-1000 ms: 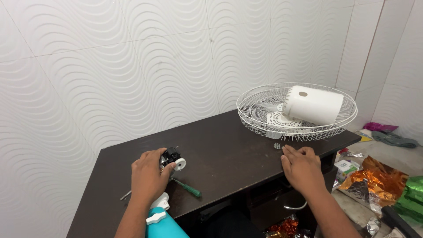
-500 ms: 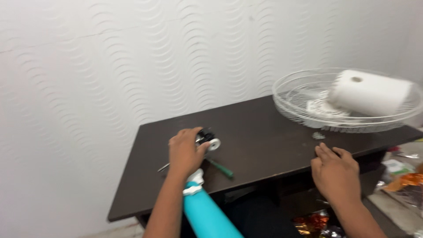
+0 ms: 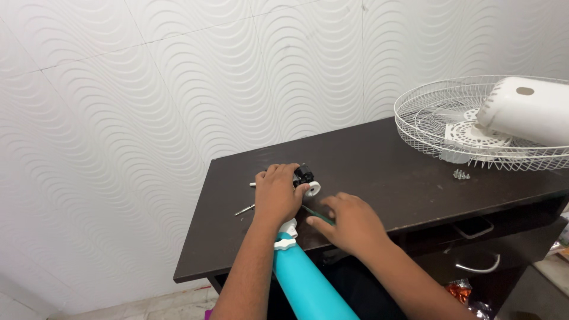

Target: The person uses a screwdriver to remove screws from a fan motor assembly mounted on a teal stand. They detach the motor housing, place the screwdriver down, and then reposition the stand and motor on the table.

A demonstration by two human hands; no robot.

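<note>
Since half a second ago, the right hand [image 3: 351, 224] has slid leftward across the dark wooden desk [image 3: 379, 172] and now lies over the green-handled screwdriver [image 3: 317, 214], fingers curled loosely onto its handle; whether they actually grip it I cannot tell. Farther left, a thin metal rod [image 3: 244, 210] pokes out from under the left hand [image 3: 277, 192], which is cupped over a small black-and-white motor part [image 3: 307, 179], fingers bent around it, apparently steadying it on the desk. A turquoise tube with a white end fitting [image 3: 296, 269] rises between the forearms, crowding the desk edge. To the right, loose small screws [image 3: 460, 175] lie near the white wire fan guard [image 3: 427, 118], which carries the white plastic motor housing [image 3: 524, 109], well apart from both hands.
</note>
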